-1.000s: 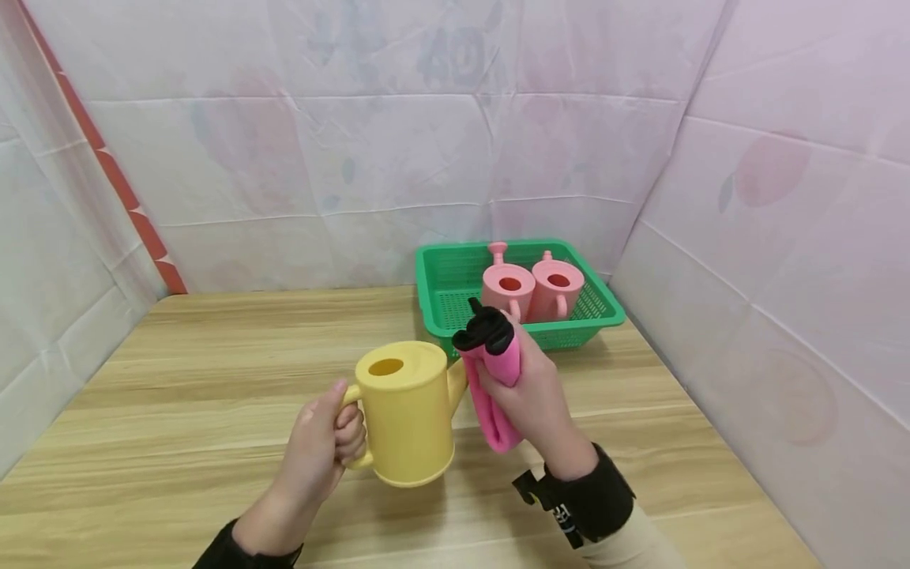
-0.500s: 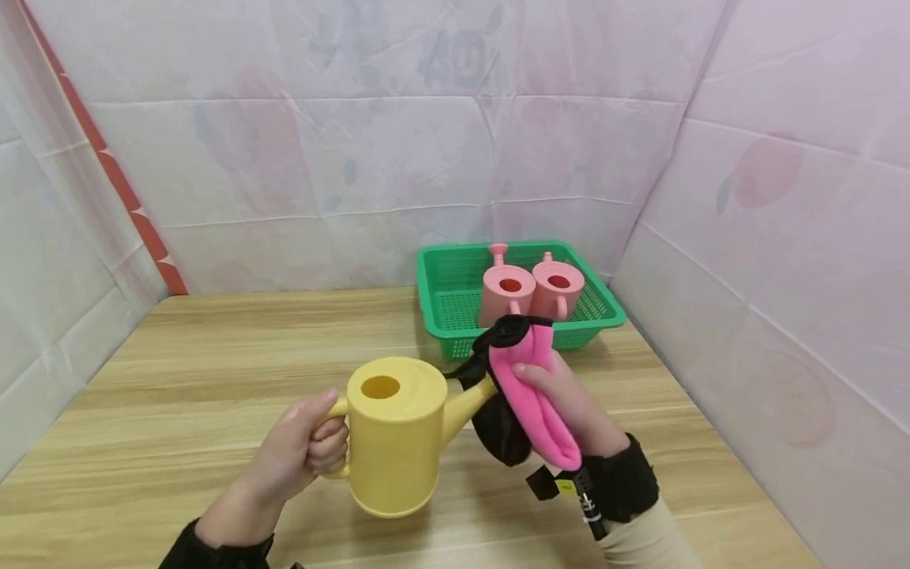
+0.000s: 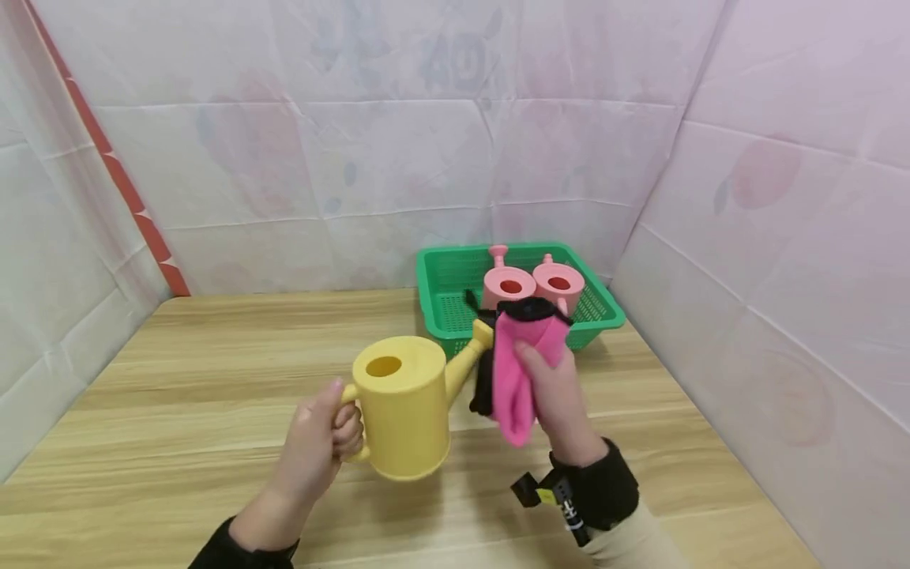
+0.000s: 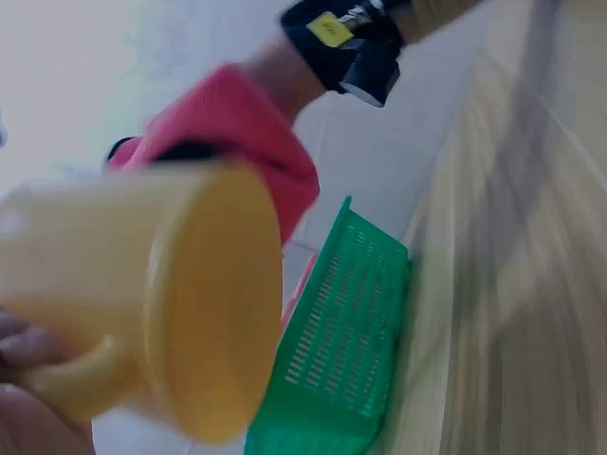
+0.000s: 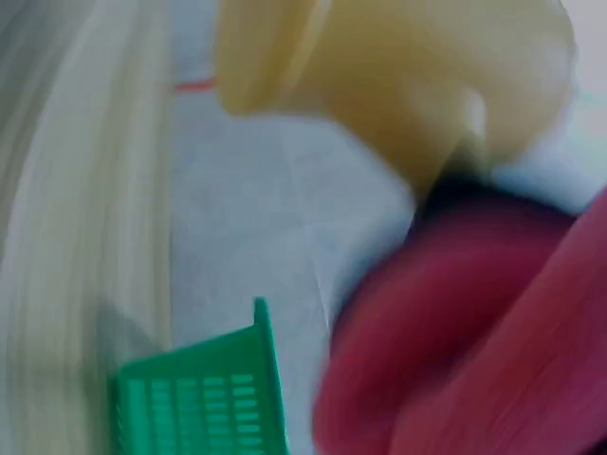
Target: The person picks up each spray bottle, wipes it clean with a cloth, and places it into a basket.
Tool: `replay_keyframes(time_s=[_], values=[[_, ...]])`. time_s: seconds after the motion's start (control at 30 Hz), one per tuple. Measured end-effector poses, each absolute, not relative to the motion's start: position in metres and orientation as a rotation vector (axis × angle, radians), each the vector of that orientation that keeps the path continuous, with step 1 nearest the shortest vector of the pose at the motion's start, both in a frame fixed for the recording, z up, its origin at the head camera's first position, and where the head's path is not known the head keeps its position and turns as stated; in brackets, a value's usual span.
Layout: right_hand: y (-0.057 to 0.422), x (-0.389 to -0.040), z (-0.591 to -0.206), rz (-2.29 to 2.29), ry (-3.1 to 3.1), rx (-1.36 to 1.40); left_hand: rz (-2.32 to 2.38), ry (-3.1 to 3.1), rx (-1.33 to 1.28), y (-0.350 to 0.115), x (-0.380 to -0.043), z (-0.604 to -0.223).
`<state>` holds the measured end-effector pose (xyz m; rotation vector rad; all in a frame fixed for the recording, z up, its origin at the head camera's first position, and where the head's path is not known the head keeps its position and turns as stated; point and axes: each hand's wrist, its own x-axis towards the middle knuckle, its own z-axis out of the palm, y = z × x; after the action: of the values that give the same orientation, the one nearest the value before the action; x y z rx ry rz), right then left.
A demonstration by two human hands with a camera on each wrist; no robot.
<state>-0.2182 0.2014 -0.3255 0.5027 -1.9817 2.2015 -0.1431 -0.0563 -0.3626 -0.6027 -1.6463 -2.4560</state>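
Note:
My left hand grips the handle of a yellow watering can, held upright over the table. The can's spout points right, its rose end beside a folded pink cloth with black trim and a black side. My right hand holds this cloth, thumb across its pink face, other fingers mostly hidden. Whether the cloth touches the spout, I cannot tell. In the left wrist view the bottom of the watering can faces the camera, with the cloth behind. The right wrist view is blurred.
A green plastic basket stands at the back right of the wooden table. Inside it are two pink watering cans, the left one and the right one. Pale printed sheets hang around the table.
The cloth moved right and down beside the spout, then back up and slightly left. The watering can dipped left and down, then rose back. Both hands keep their hold.

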Motion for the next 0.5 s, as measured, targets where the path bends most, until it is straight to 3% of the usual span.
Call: replay_keyframes(time_s=[0.1, 0.27, 0.5], values=[[0.188, -0.212, -0.334, 1.806, -2.002, 0.705, -2.174, -1.841, -0.457, -0.045, -0.140, -0.364], [0.162, -0.194, -0.327, 1.308, -1.953, 1.229, -1.767, -2.018, -0.517, -0.032, -0.140, -0.369], [0.140, -0.177, -0.309, 1.033, -2.196, 1.245, -1.307, -1.992, -0.729, -0.030, -0.145, -0.376]])
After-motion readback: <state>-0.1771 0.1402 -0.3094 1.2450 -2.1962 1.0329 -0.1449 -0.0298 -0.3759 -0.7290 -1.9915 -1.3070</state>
